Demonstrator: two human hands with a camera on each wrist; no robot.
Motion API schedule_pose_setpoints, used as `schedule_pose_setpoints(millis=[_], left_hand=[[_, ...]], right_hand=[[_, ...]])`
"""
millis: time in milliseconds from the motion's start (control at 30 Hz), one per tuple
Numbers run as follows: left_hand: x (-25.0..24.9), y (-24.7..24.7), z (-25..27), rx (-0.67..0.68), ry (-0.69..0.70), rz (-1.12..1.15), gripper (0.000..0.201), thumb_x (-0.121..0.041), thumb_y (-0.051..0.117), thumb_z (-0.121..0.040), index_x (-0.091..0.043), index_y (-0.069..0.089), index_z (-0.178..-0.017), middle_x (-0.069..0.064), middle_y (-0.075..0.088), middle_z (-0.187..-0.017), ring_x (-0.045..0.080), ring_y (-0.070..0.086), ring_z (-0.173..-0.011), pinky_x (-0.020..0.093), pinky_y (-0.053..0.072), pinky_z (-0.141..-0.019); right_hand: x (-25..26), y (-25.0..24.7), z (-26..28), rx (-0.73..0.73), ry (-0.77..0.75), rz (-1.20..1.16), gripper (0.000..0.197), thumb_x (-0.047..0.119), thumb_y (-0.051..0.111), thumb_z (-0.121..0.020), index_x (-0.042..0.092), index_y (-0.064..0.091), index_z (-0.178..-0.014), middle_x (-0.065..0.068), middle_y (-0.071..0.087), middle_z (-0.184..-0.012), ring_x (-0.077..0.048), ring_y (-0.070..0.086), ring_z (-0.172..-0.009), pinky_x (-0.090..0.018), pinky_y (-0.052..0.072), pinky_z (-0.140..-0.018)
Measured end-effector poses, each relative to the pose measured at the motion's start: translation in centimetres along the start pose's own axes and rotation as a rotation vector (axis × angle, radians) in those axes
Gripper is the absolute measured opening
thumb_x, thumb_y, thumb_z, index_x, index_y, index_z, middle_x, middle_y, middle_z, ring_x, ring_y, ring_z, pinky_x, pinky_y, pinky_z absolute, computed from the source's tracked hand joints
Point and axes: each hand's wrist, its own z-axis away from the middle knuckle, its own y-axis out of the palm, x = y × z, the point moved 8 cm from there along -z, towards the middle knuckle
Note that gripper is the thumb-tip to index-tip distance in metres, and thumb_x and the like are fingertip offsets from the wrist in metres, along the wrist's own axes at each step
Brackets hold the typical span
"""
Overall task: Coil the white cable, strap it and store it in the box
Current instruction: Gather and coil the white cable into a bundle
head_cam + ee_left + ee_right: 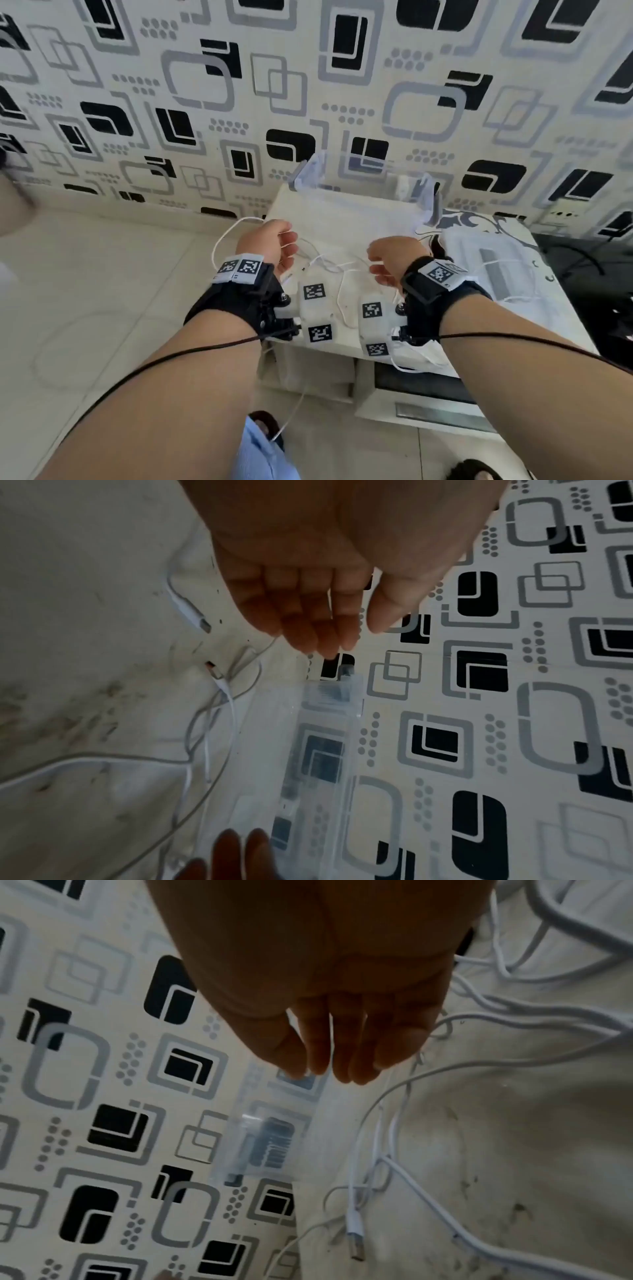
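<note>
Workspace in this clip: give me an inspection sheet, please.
Surface: small table under a stained off-white cloth, against the wall.
Job's things: white cable lies loose and uncoiled on the cloth, plug ends free; clear box stands at the back edge. Strap: nothing seen.
Clutter: thicker white cables on the person's right.
Hands: left hand has a cable loop draped over it, fingers loosely bent; whether it grips, cannot tell. Right hand is above the cable, fingers relaxed, holding nothing.
Cables: dark leads run from both wrist cameras.
Surroundings: patterned wall, tiled floor.
</note>
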Motion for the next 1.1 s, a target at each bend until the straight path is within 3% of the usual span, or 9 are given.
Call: schedule_pose_setpoints(millis=[100,267,367,433,700,800,900,1000,1100], left_hand=[[0.4,0.1,-1.0,-0.004,-0.017,-0.04,0.014,-0.019,0.055,-0.087,-0.017,0.06,-0.074,-0.002,0.061,-0.071,0.011,0.053,-0.057,0.022,0.04,-0.051],[1.6,1.1,-1.5,0.056,-0.084,-0.06,0.016,-0.021,0.053,-0.088,-0.014,0.06,-0.075,0.001,0.061,-0.07,0.014,0.052,-0.056,0.024,0.039,-0.052],[1.6,1.6,-1.5,0.074,-0.08,-0.073,0.017,-0.022,0.053,-0.089,-0.015,0.061,-0.076,0.001,0.061,-0.071,0.014,0.052,-0.057,0.025,0.04,-0.054],[1.6,1.9,-1.6,0.081,-0.082,-0.079,0.017,-0.023,0.052,-0.089,-0.015,0.06,-0.076,0.0,0.061,-0.071,0.013,0.053,-0.057,0.025,0.04,-0.054],[0.6,2.6,-1.2,0.1,0.026,-0.246,0.01,-0.023,0.055,-0.087,-0.02,0.062,-0.08,-0.001,0.064,-0.084,0.014,0.058,-0.071,0.026,0.045,-0.062],[-1.5,3.6,-0.4,0.147,0.249,-0.511,0.019,-0.027,0.057,-0.089,-0.027,0.063,-0.107,-0.002,0.061,-0.118,0.017,0.057,-0.11,0.028,0.042,-0.09],[-1.8,4.9,0.6,0.259,0.352,-0.676,0.045,-0.032,0.059,-0.088,-0.03,0.05,-0.132,-0.006,0.049,-0.138,0.013,0.049,-0.123,0.024,0.034,-0.091],[-1.0,6.3,1.7,0.399,0.356,-0.724,0.037,-0.033,0.059,-0.089,-0.025,0.056,-0.125,-0.005,0.063,-0.107,0.014,0.059,-0.099,0.029,0.041,-0.086],[-1.5,6.9,2.6,0.416,0.421,-0.765,0.022,-0.038,0.05,-0.092,-0.026,0.066,-0.084,-0.006,0.05,-0.065,0.014,0.048,-0.06,0.035,0.041,-0.071]], right_hand=[[-0.4,-0.2,-1.7,-0.017,-0.025,0.2,0.005,0.012,0.056,-0.085,0.015,0.053,-0.085,-0.008,0.058,-0.095,-0.019,0.059,-0.075,-0.026,0.05,-0.06],[-1.2,0.9,-2.8,-0.015,-0.025,0.353,0.03,0.014,0.059,-0.083,0.009,0.059,-0.112,-0.007,0.06,-0.102,-0.016,0.059,-0.072,-0.025,0.049,-0.055],[-0.9,1.1,-3.5,-0.089,-0.103,0.601,0.033,0.014,0.055,-0.084,0.005,0.06,-0.116,-0.012,0.063,-0.117,-0.027,0.062,-0.102,-0.035,0.053,-0.085],[-0.5,1.1,-3.1,-0.133,-0.14,0.697,0.031,0.012,0.052,-0.085,0.008,0.06,-0.115,-0.009,0.061,-0.12,-0.026,0.058,-0.11,-0.029,0.048,-0.091],[1.0,0.1,-1.7,-0.22,-0.359,0.416,0.025,0.008,0.053,-0.079,0.023,0.063,-0.098,0.003,0.063,-0.088,-0.014,0.06,-0.075,-0.021,0.043,-0.06],[2.7,0.6,0.0,-0.155,-0.484,0.32,0.021,0.008,0.053,-0.08,0.021,0.063,-0.093,0.002,0.063,-0.08,-0.015,0.056,-0.063,-0.021,0.044,-0.056],[4.3,0.8,1.9,-0.071,-0.583,0.287,0.023,0.006,0.058,-0.08,0.029,0.059,-0.08,0.003,0.061,-0.076,-0.011,0.052,-0.058,-0.015,0.042,-0.052],[5.4,0.1,3.5,-0.069,-0.64,0.269,0.027,0.005,0.059,-0.08,0.031,0.059,-0.076,0.004,0.057,-0.071,-0.011,0.05,-0.057,-0.014,0.042,-0.051],[5.6,-0.8,4.4,-0.078,-0.637,0.246,0.025,0.006,0.059,-0.08,0.03,0.061,-0.076,0.004,0.056,-0.07,-0.011,0.05,-0.057,-0.02,0.045,-0.057]])
